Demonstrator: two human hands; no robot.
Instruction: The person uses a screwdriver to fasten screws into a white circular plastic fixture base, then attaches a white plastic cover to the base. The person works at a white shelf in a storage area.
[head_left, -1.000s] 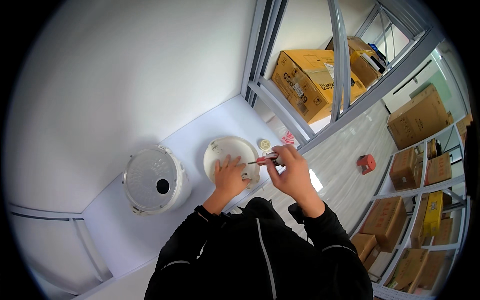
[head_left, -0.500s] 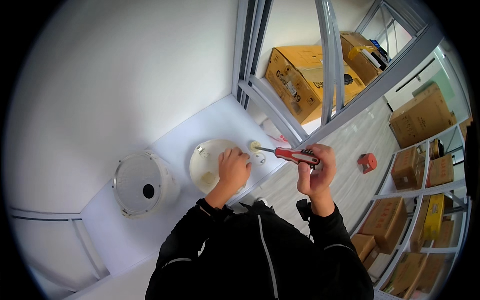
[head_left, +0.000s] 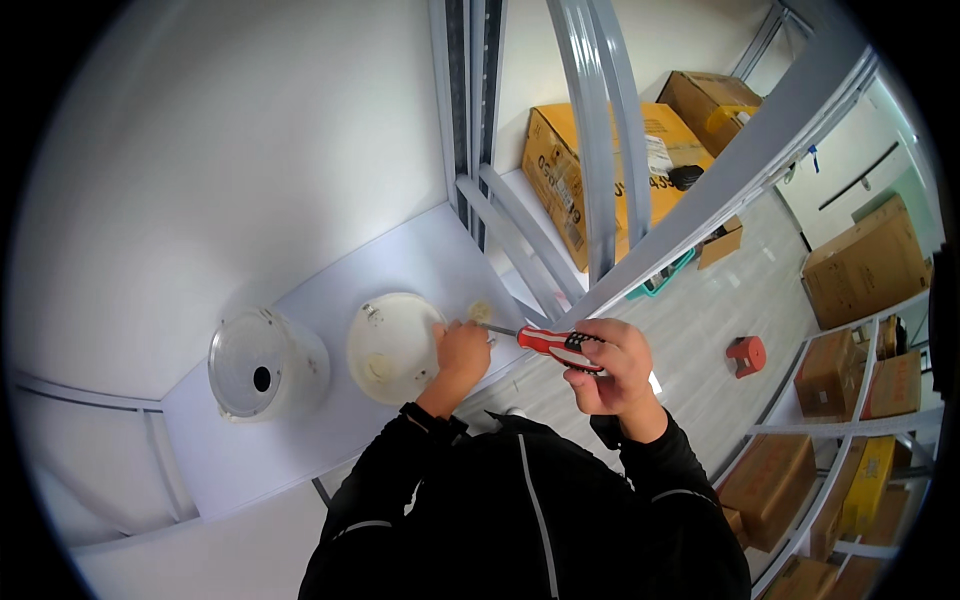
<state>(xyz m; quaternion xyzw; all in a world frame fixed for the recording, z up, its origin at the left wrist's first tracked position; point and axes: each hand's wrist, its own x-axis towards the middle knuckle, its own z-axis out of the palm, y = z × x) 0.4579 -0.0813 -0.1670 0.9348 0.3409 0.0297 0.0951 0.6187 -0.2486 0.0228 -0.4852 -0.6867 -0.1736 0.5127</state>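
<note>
My right hand (head_left: 615,368) is closed round the red and black handle of a screwdriver (head_left: 548,343), its shaft pointing left over the table. My left hand (head_left: 462,356) sits at the right rim of a round white dish-shaped part (head_left: 403,328), fingers bunched beside the screwdriver's tip. What those fingers hold, if anything, is hidden. A small round cream-coloured piece (head_left: 479,312) lies just beyond them. Farther left on the table stands a white cylindrical housing (head_left: 298,358) with a clear round top and a black hole.
The white table (head_left: 240,470) runs along a white wall. Grey metal frame bars (head_left: 590,130) rise at the far right, a large yellow carton (head_left: 560,180) behind them. A red stool-like object (head_left: 745,356) stands on the floor. Shelves with brown cartons (head_left: 768,478) fill the right side.
My left hand has moved off the dish's middle to its right rim, close to the screwdriver's tip. The screwdriver and right hand have shifted slightly left and nearer. The view has also shifted.
</note>
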